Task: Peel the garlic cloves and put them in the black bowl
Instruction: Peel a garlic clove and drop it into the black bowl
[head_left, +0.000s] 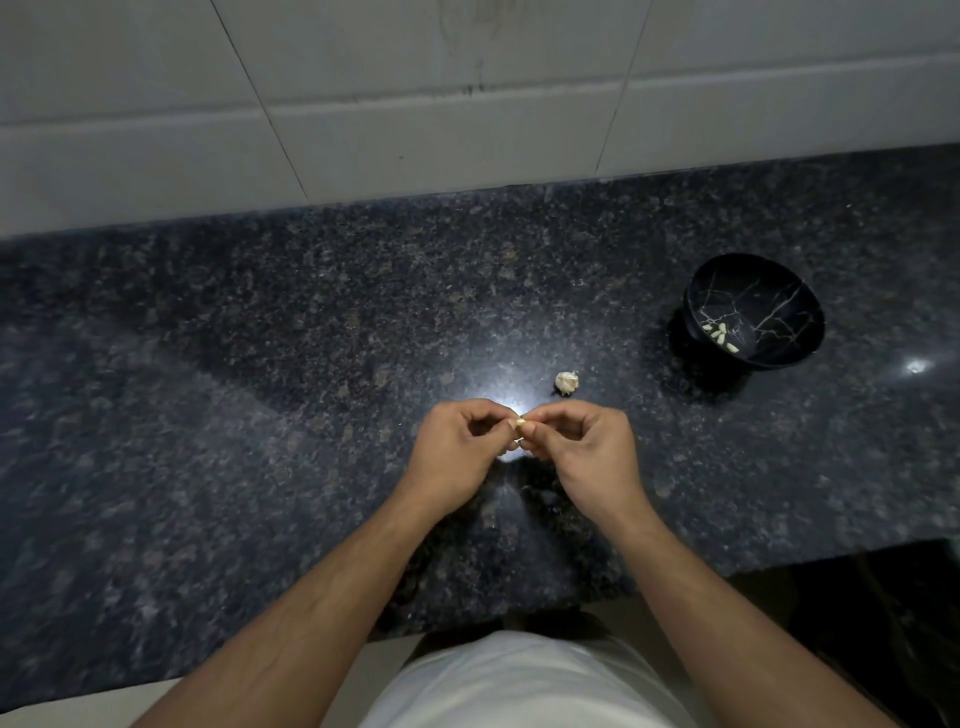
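head view: left hand (457, 441) and right hand (582, 441) both pinch one garlic clove (521, 423), well apart from the black bowl (789, 306). it is tiny; it might slip onto the counter (260, 338) near the garlic bulb (567, 382).

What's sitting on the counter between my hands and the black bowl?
In the head view, the garlic bulb lies on the counter, between the hands pinching a clove and the black bowl. Otherwise that stretch is bare.
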